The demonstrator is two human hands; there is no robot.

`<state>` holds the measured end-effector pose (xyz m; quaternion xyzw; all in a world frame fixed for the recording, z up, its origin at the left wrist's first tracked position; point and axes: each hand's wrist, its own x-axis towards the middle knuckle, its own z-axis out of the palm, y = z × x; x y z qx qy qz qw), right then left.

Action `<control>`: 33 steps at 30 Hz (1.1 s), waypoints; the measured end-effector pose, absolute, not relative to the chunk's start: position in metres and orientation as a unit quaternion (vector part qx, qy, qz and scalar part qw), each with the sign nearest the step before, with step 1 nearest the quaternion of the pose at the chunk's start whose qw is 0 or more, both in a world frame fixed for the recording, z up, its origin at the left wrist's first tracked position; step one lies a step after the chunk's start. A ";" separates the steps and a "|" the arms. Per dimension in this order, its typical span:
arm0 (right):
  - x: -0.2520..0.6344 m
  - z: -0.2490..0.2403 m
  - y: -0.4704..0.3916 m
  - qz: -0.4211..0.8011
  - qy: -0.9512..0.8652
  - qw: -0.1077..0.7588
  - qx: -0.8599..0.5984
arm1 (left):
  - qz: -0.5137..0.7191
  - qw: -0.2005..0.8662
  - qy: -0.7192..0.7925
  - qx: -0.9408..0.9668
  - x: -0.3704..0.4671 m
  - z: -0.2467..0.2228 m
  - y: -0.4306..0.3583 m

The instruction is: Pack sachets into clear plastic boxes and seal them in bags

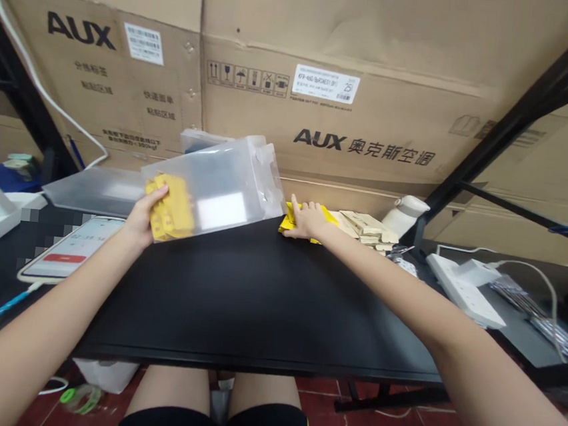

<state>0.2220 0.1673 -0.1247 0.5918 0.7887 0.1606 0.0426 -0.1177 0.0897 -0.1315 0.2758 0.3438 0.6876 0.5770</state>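
Note:
My left hand (146, 216) is closed on the left end of a clear plastic box (226, 187), held tilted above the black table. Yellow packets (171, 209) show at that end, under my thumb; whether they lie inside the box or against it I cannot tell. My right hand (308, 221) reaches to the back of the table and rests on a yellow packet (291, 217), fingers spread. Beside it lie several beige packets (363, 226) in a loose pile.
Large cardboard boxes (373, 124) wall off the back. On the left are a phone (72, 249) with a cable and a clear plastic sheet (95, 188). A white bottle (404, 214) and a power strip (467, 291) stand on the right, near black shelf posts (530, 103).

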 end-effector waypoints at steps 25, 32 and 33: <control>0.250 -0.147 0.116 0.172 0.914 -0.050 0.364 | 0.677 0.589 0.344 0.275 -0.118 -0.131 0.089; 0.250 -0.160 0.103 0.139 0.895 -0.079 0.416 | 0.670 0.589 0.348 0.289 -0.117 -0.131 0.088; 0.249 -0.160 0.105 0.129 0.895 -0.082 0.420 | 0.671 0.589 0.348 0.286 -0.117 -0.131 0.088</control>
